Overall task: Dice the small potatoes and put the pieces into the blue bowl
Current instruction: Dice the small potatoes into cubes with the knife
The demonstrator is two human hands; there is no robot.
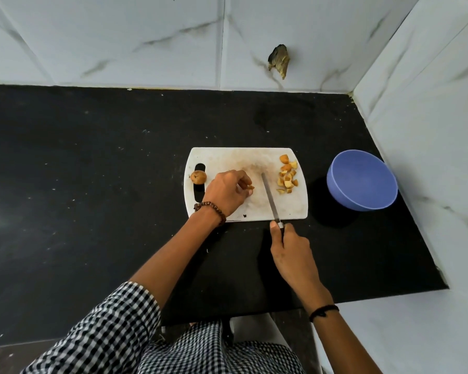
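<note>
Two hands: left grip (229,191) pinches a potato chunk (250,187), right grip (289,245) clasps the slim knife (270,197).

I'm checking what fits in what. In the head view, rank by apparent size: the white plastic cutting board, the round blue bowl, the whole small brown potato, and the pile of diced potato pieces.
1. White plastic cutting board
2. Round blue bowl
3. Pile of diced potato pieces
4. Whole small brown potato

A: What does the left hand (227,193) conceal?
B: Most of a potato piece (250,187); its shape cannot be told.
A: And the right hand (291,247)?
B: The knife (270,195) handle. The counter (92,171) runs off the left edge.
</note>
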